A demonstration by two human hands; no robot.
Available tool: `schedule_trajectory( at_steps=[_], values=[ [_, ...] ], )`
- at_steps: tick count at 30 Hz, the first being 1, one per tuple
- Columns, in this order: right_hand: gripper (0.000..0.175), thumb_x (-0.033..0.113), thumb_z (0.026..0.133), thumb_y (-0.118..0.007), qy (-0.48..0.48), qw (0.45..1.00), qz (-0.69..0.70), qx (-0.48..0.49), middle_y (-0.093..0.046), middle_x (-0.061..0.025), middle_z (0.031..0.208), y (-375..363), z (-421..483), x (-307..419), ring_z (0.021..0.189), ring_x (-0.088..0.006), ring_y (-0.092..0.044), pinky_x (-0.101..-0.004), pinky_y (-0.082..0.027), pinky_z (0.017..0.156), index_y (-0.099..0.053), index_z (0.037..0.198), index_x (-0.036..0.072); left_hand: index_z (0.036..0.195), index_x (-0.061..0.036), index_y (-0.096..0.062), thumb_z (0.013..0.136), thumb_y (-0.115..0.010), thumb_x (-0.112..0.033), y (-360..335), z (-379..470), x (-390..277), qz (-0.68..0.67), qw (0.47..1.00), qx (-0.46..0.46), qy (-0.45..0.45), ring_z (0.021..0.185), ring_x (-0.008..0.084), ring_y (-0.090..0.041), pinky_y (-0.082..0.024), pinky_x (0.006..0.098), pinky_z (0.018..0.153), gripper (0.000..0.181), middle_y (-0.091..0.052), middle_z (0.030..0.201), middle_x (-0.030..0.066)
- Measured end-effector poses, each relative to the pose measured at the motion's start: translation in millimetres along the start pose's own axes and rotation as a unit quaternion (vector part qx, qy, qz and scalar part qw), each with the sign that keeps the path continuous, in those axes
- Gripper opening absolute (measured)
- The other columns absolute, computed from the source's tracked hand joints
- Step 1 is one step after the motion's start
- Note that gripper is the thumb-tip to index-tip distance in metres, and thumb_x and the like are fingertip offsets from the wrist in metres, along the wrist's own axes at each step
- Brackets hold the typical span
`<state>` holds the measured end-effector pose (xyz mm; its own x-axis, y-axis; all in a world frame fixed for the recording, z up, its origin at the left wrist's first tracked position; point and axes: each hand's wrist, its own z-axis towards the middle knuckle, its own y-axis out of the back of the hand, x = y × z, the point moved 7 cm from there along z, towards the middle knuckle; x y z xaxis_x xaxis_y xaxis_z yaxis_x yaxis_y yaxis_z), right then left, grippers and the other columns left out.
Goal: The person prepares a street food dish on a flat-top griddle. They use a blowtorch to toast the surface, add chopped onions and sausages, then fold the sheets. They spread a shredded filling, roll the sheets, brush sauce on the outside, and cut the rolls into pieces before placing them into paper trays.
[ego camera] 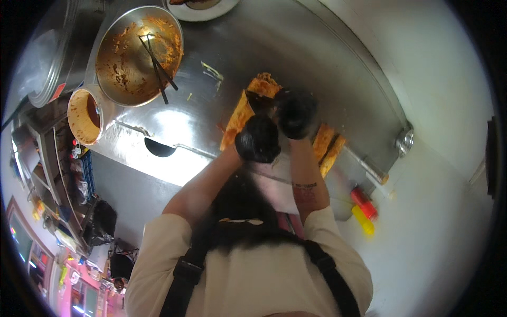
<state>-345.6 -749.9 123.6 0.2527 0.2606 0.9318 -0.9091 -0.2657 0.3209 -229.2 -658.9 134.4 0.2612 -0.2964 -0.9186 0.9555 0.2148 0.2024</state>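
Both my hands wear black gloves and are close together over a stainless-steel worktop [277,43]. My left hand [258,138] is curled at the near side of a long orange-yellow piece of food [236,119] with browned patches. My right hand [297,113] is beside it, a little farther from me and to the right. A dark flat pointed piece [258,102] lies across the food by my hands; I cannot tell what it is or which hand holds it. Loose filling shows at the food's far end. More browned strips [329,148] lie right of my right wrist.
At the far left are a sauce-smeared steel bowl [130,55] with black chopsticks [157,71] and a tub [88,115] of reddish sauce. A white plate [202,15] is at the back. Right are a cylindrical tool [368,168], red bottle [364,203], yellow bottle [363,220] and metal dish [404,142].
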Motion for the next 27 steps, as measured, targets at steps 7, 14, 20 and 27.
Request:
schedule_trajectory(
  at_steps=[7, 14, 20, 27],
  values=[
    [0.029, 0.029, 0.096, -0.052, 0.009, 0.960, 0.279, -0.015, -0.061, -0.0121, 0.092, 45.0, -11.0, -14.6, 0.074, -0.0246, -0.059, -0.0389, -0.050, 0.068, -0.061, 0.101, 0.002, 0.064, -0.0098, -0.060, 0.059, -0.070, -0.017, 16.9, 20.2, -24.0, -0.007, 0.996, 0.062, -0.067, 0.069, 0.0324, -0.055, -0.045, 0.0413, 0.064, 0.013, -0.054, 0.067, 0.0087],
    [0.028, 0.029, 0.095, -0.052, 0.160, 0.875, 0.437, 0.133, -0.061, -0.0111, 0.096, 30.4, 8.7, 40.2, 0.083, -0.0268, -0.058, -0.0390, -0.050, 0.075, -0.060, 0.105, 0.004, 0.067, -0.0115, -0.063, 0.062, -0.070, -0.013, 5.0, 20.8, -12.0, 0.016, 0.990, 0.115, -0.078, 0.076, 0.0307, -0.059, -0.048, 0.0404, 0.068, 0.009, -0.062, 0.079, 0.0094],
    [0.023, 0.021, 0.091, -0.056, 0.172, 0.898, 0.364, 0.179, -0.064, -0.0152, 0.089, 24.4, 1.1, 78.3, 0.077, -0.0271, -0.061, -0.0389, -0.052, 0.071, -0.062, 0.098, 0.001, 0.068, -0.0096, -0.062, 0.061, -0.070, -0.012, 24.9, 0.0, -59.6, -0.033, 0.995, 0.021, -0.089, 0.077, 0.0324, -0.059, -0.046, 0.0400, 0.065, 0.011, -0.061, 0.081, 0.0104],
    [0.020, 0.012, 0.080, -0.066, -0.014, 0.971, 0.233, -0.053, -0.066, -0.0142, 0.087, -6.2, -47.0, 3.1, 0.077, -0.0271, -0.063, -0.0349, -0.051, 0.070, -0.064, 0.095, -0.001, 0.069, -0.0102, -0.062, 0.060, -0.070, -0.012, 30.5, -22.3, -27.8, -0.070, 0.990, 0.094, -0.073, 0.075, 0.0315, -0.058, -0.046, 0.0385, 0.065, 0.012, -0.060, 0.077, 0.0110]
  ],
)
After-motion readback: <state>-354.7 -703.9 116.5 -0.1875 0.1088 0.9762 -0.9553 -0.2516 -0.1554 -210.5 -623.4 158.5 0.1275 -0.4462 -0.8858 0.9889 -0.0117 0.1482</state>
